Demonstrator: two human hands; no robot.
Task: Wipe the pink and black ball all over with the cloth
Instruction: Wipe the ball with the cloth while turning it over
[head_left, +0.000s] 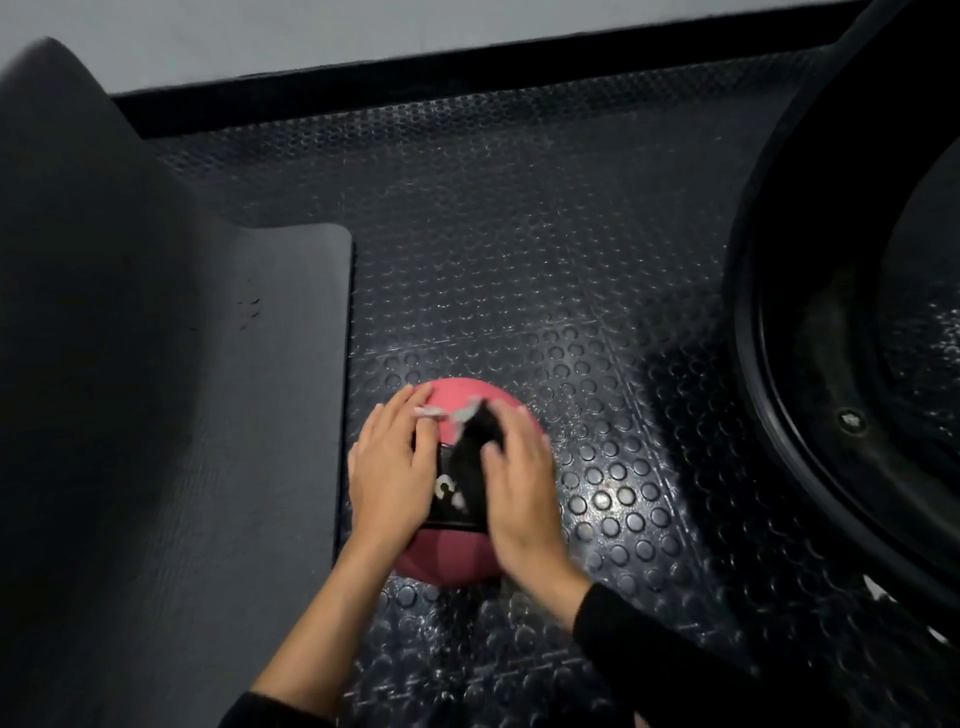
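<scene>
Presently, far left: a grey foam mat (234, 415), flat near you and curling up at the edge of view; count one.
Left hand (389, 467): laid on the left shoulder of the ball with straight fingers, gripping nothing that I can see; its fingertips reach a pale scrap of the cloth.
Ball: one pink rubber ball with a black printed band (447, 556), sitting on the black studded rubber floor (519, 260), just beside the mat's edge and directly under both your hands.
Band axis: runs from you away, between the two hands.
Cloth: one small pale grey rag (462, 414), bunched on the far top of the ball, between the fingertips of both hands.
Right hand (519, 493): spread over the right shoulder of the ball and blurred; I cannot tell whether it pinches the cloth or only presses it.
Nearer hand: both are on the ball; neither is clearly closer to the cloth.
Judgement: the underside faces the floor, so you must roll the ball to reach it.
Far right: one large black ring (779, 364), well apart.
</scene>
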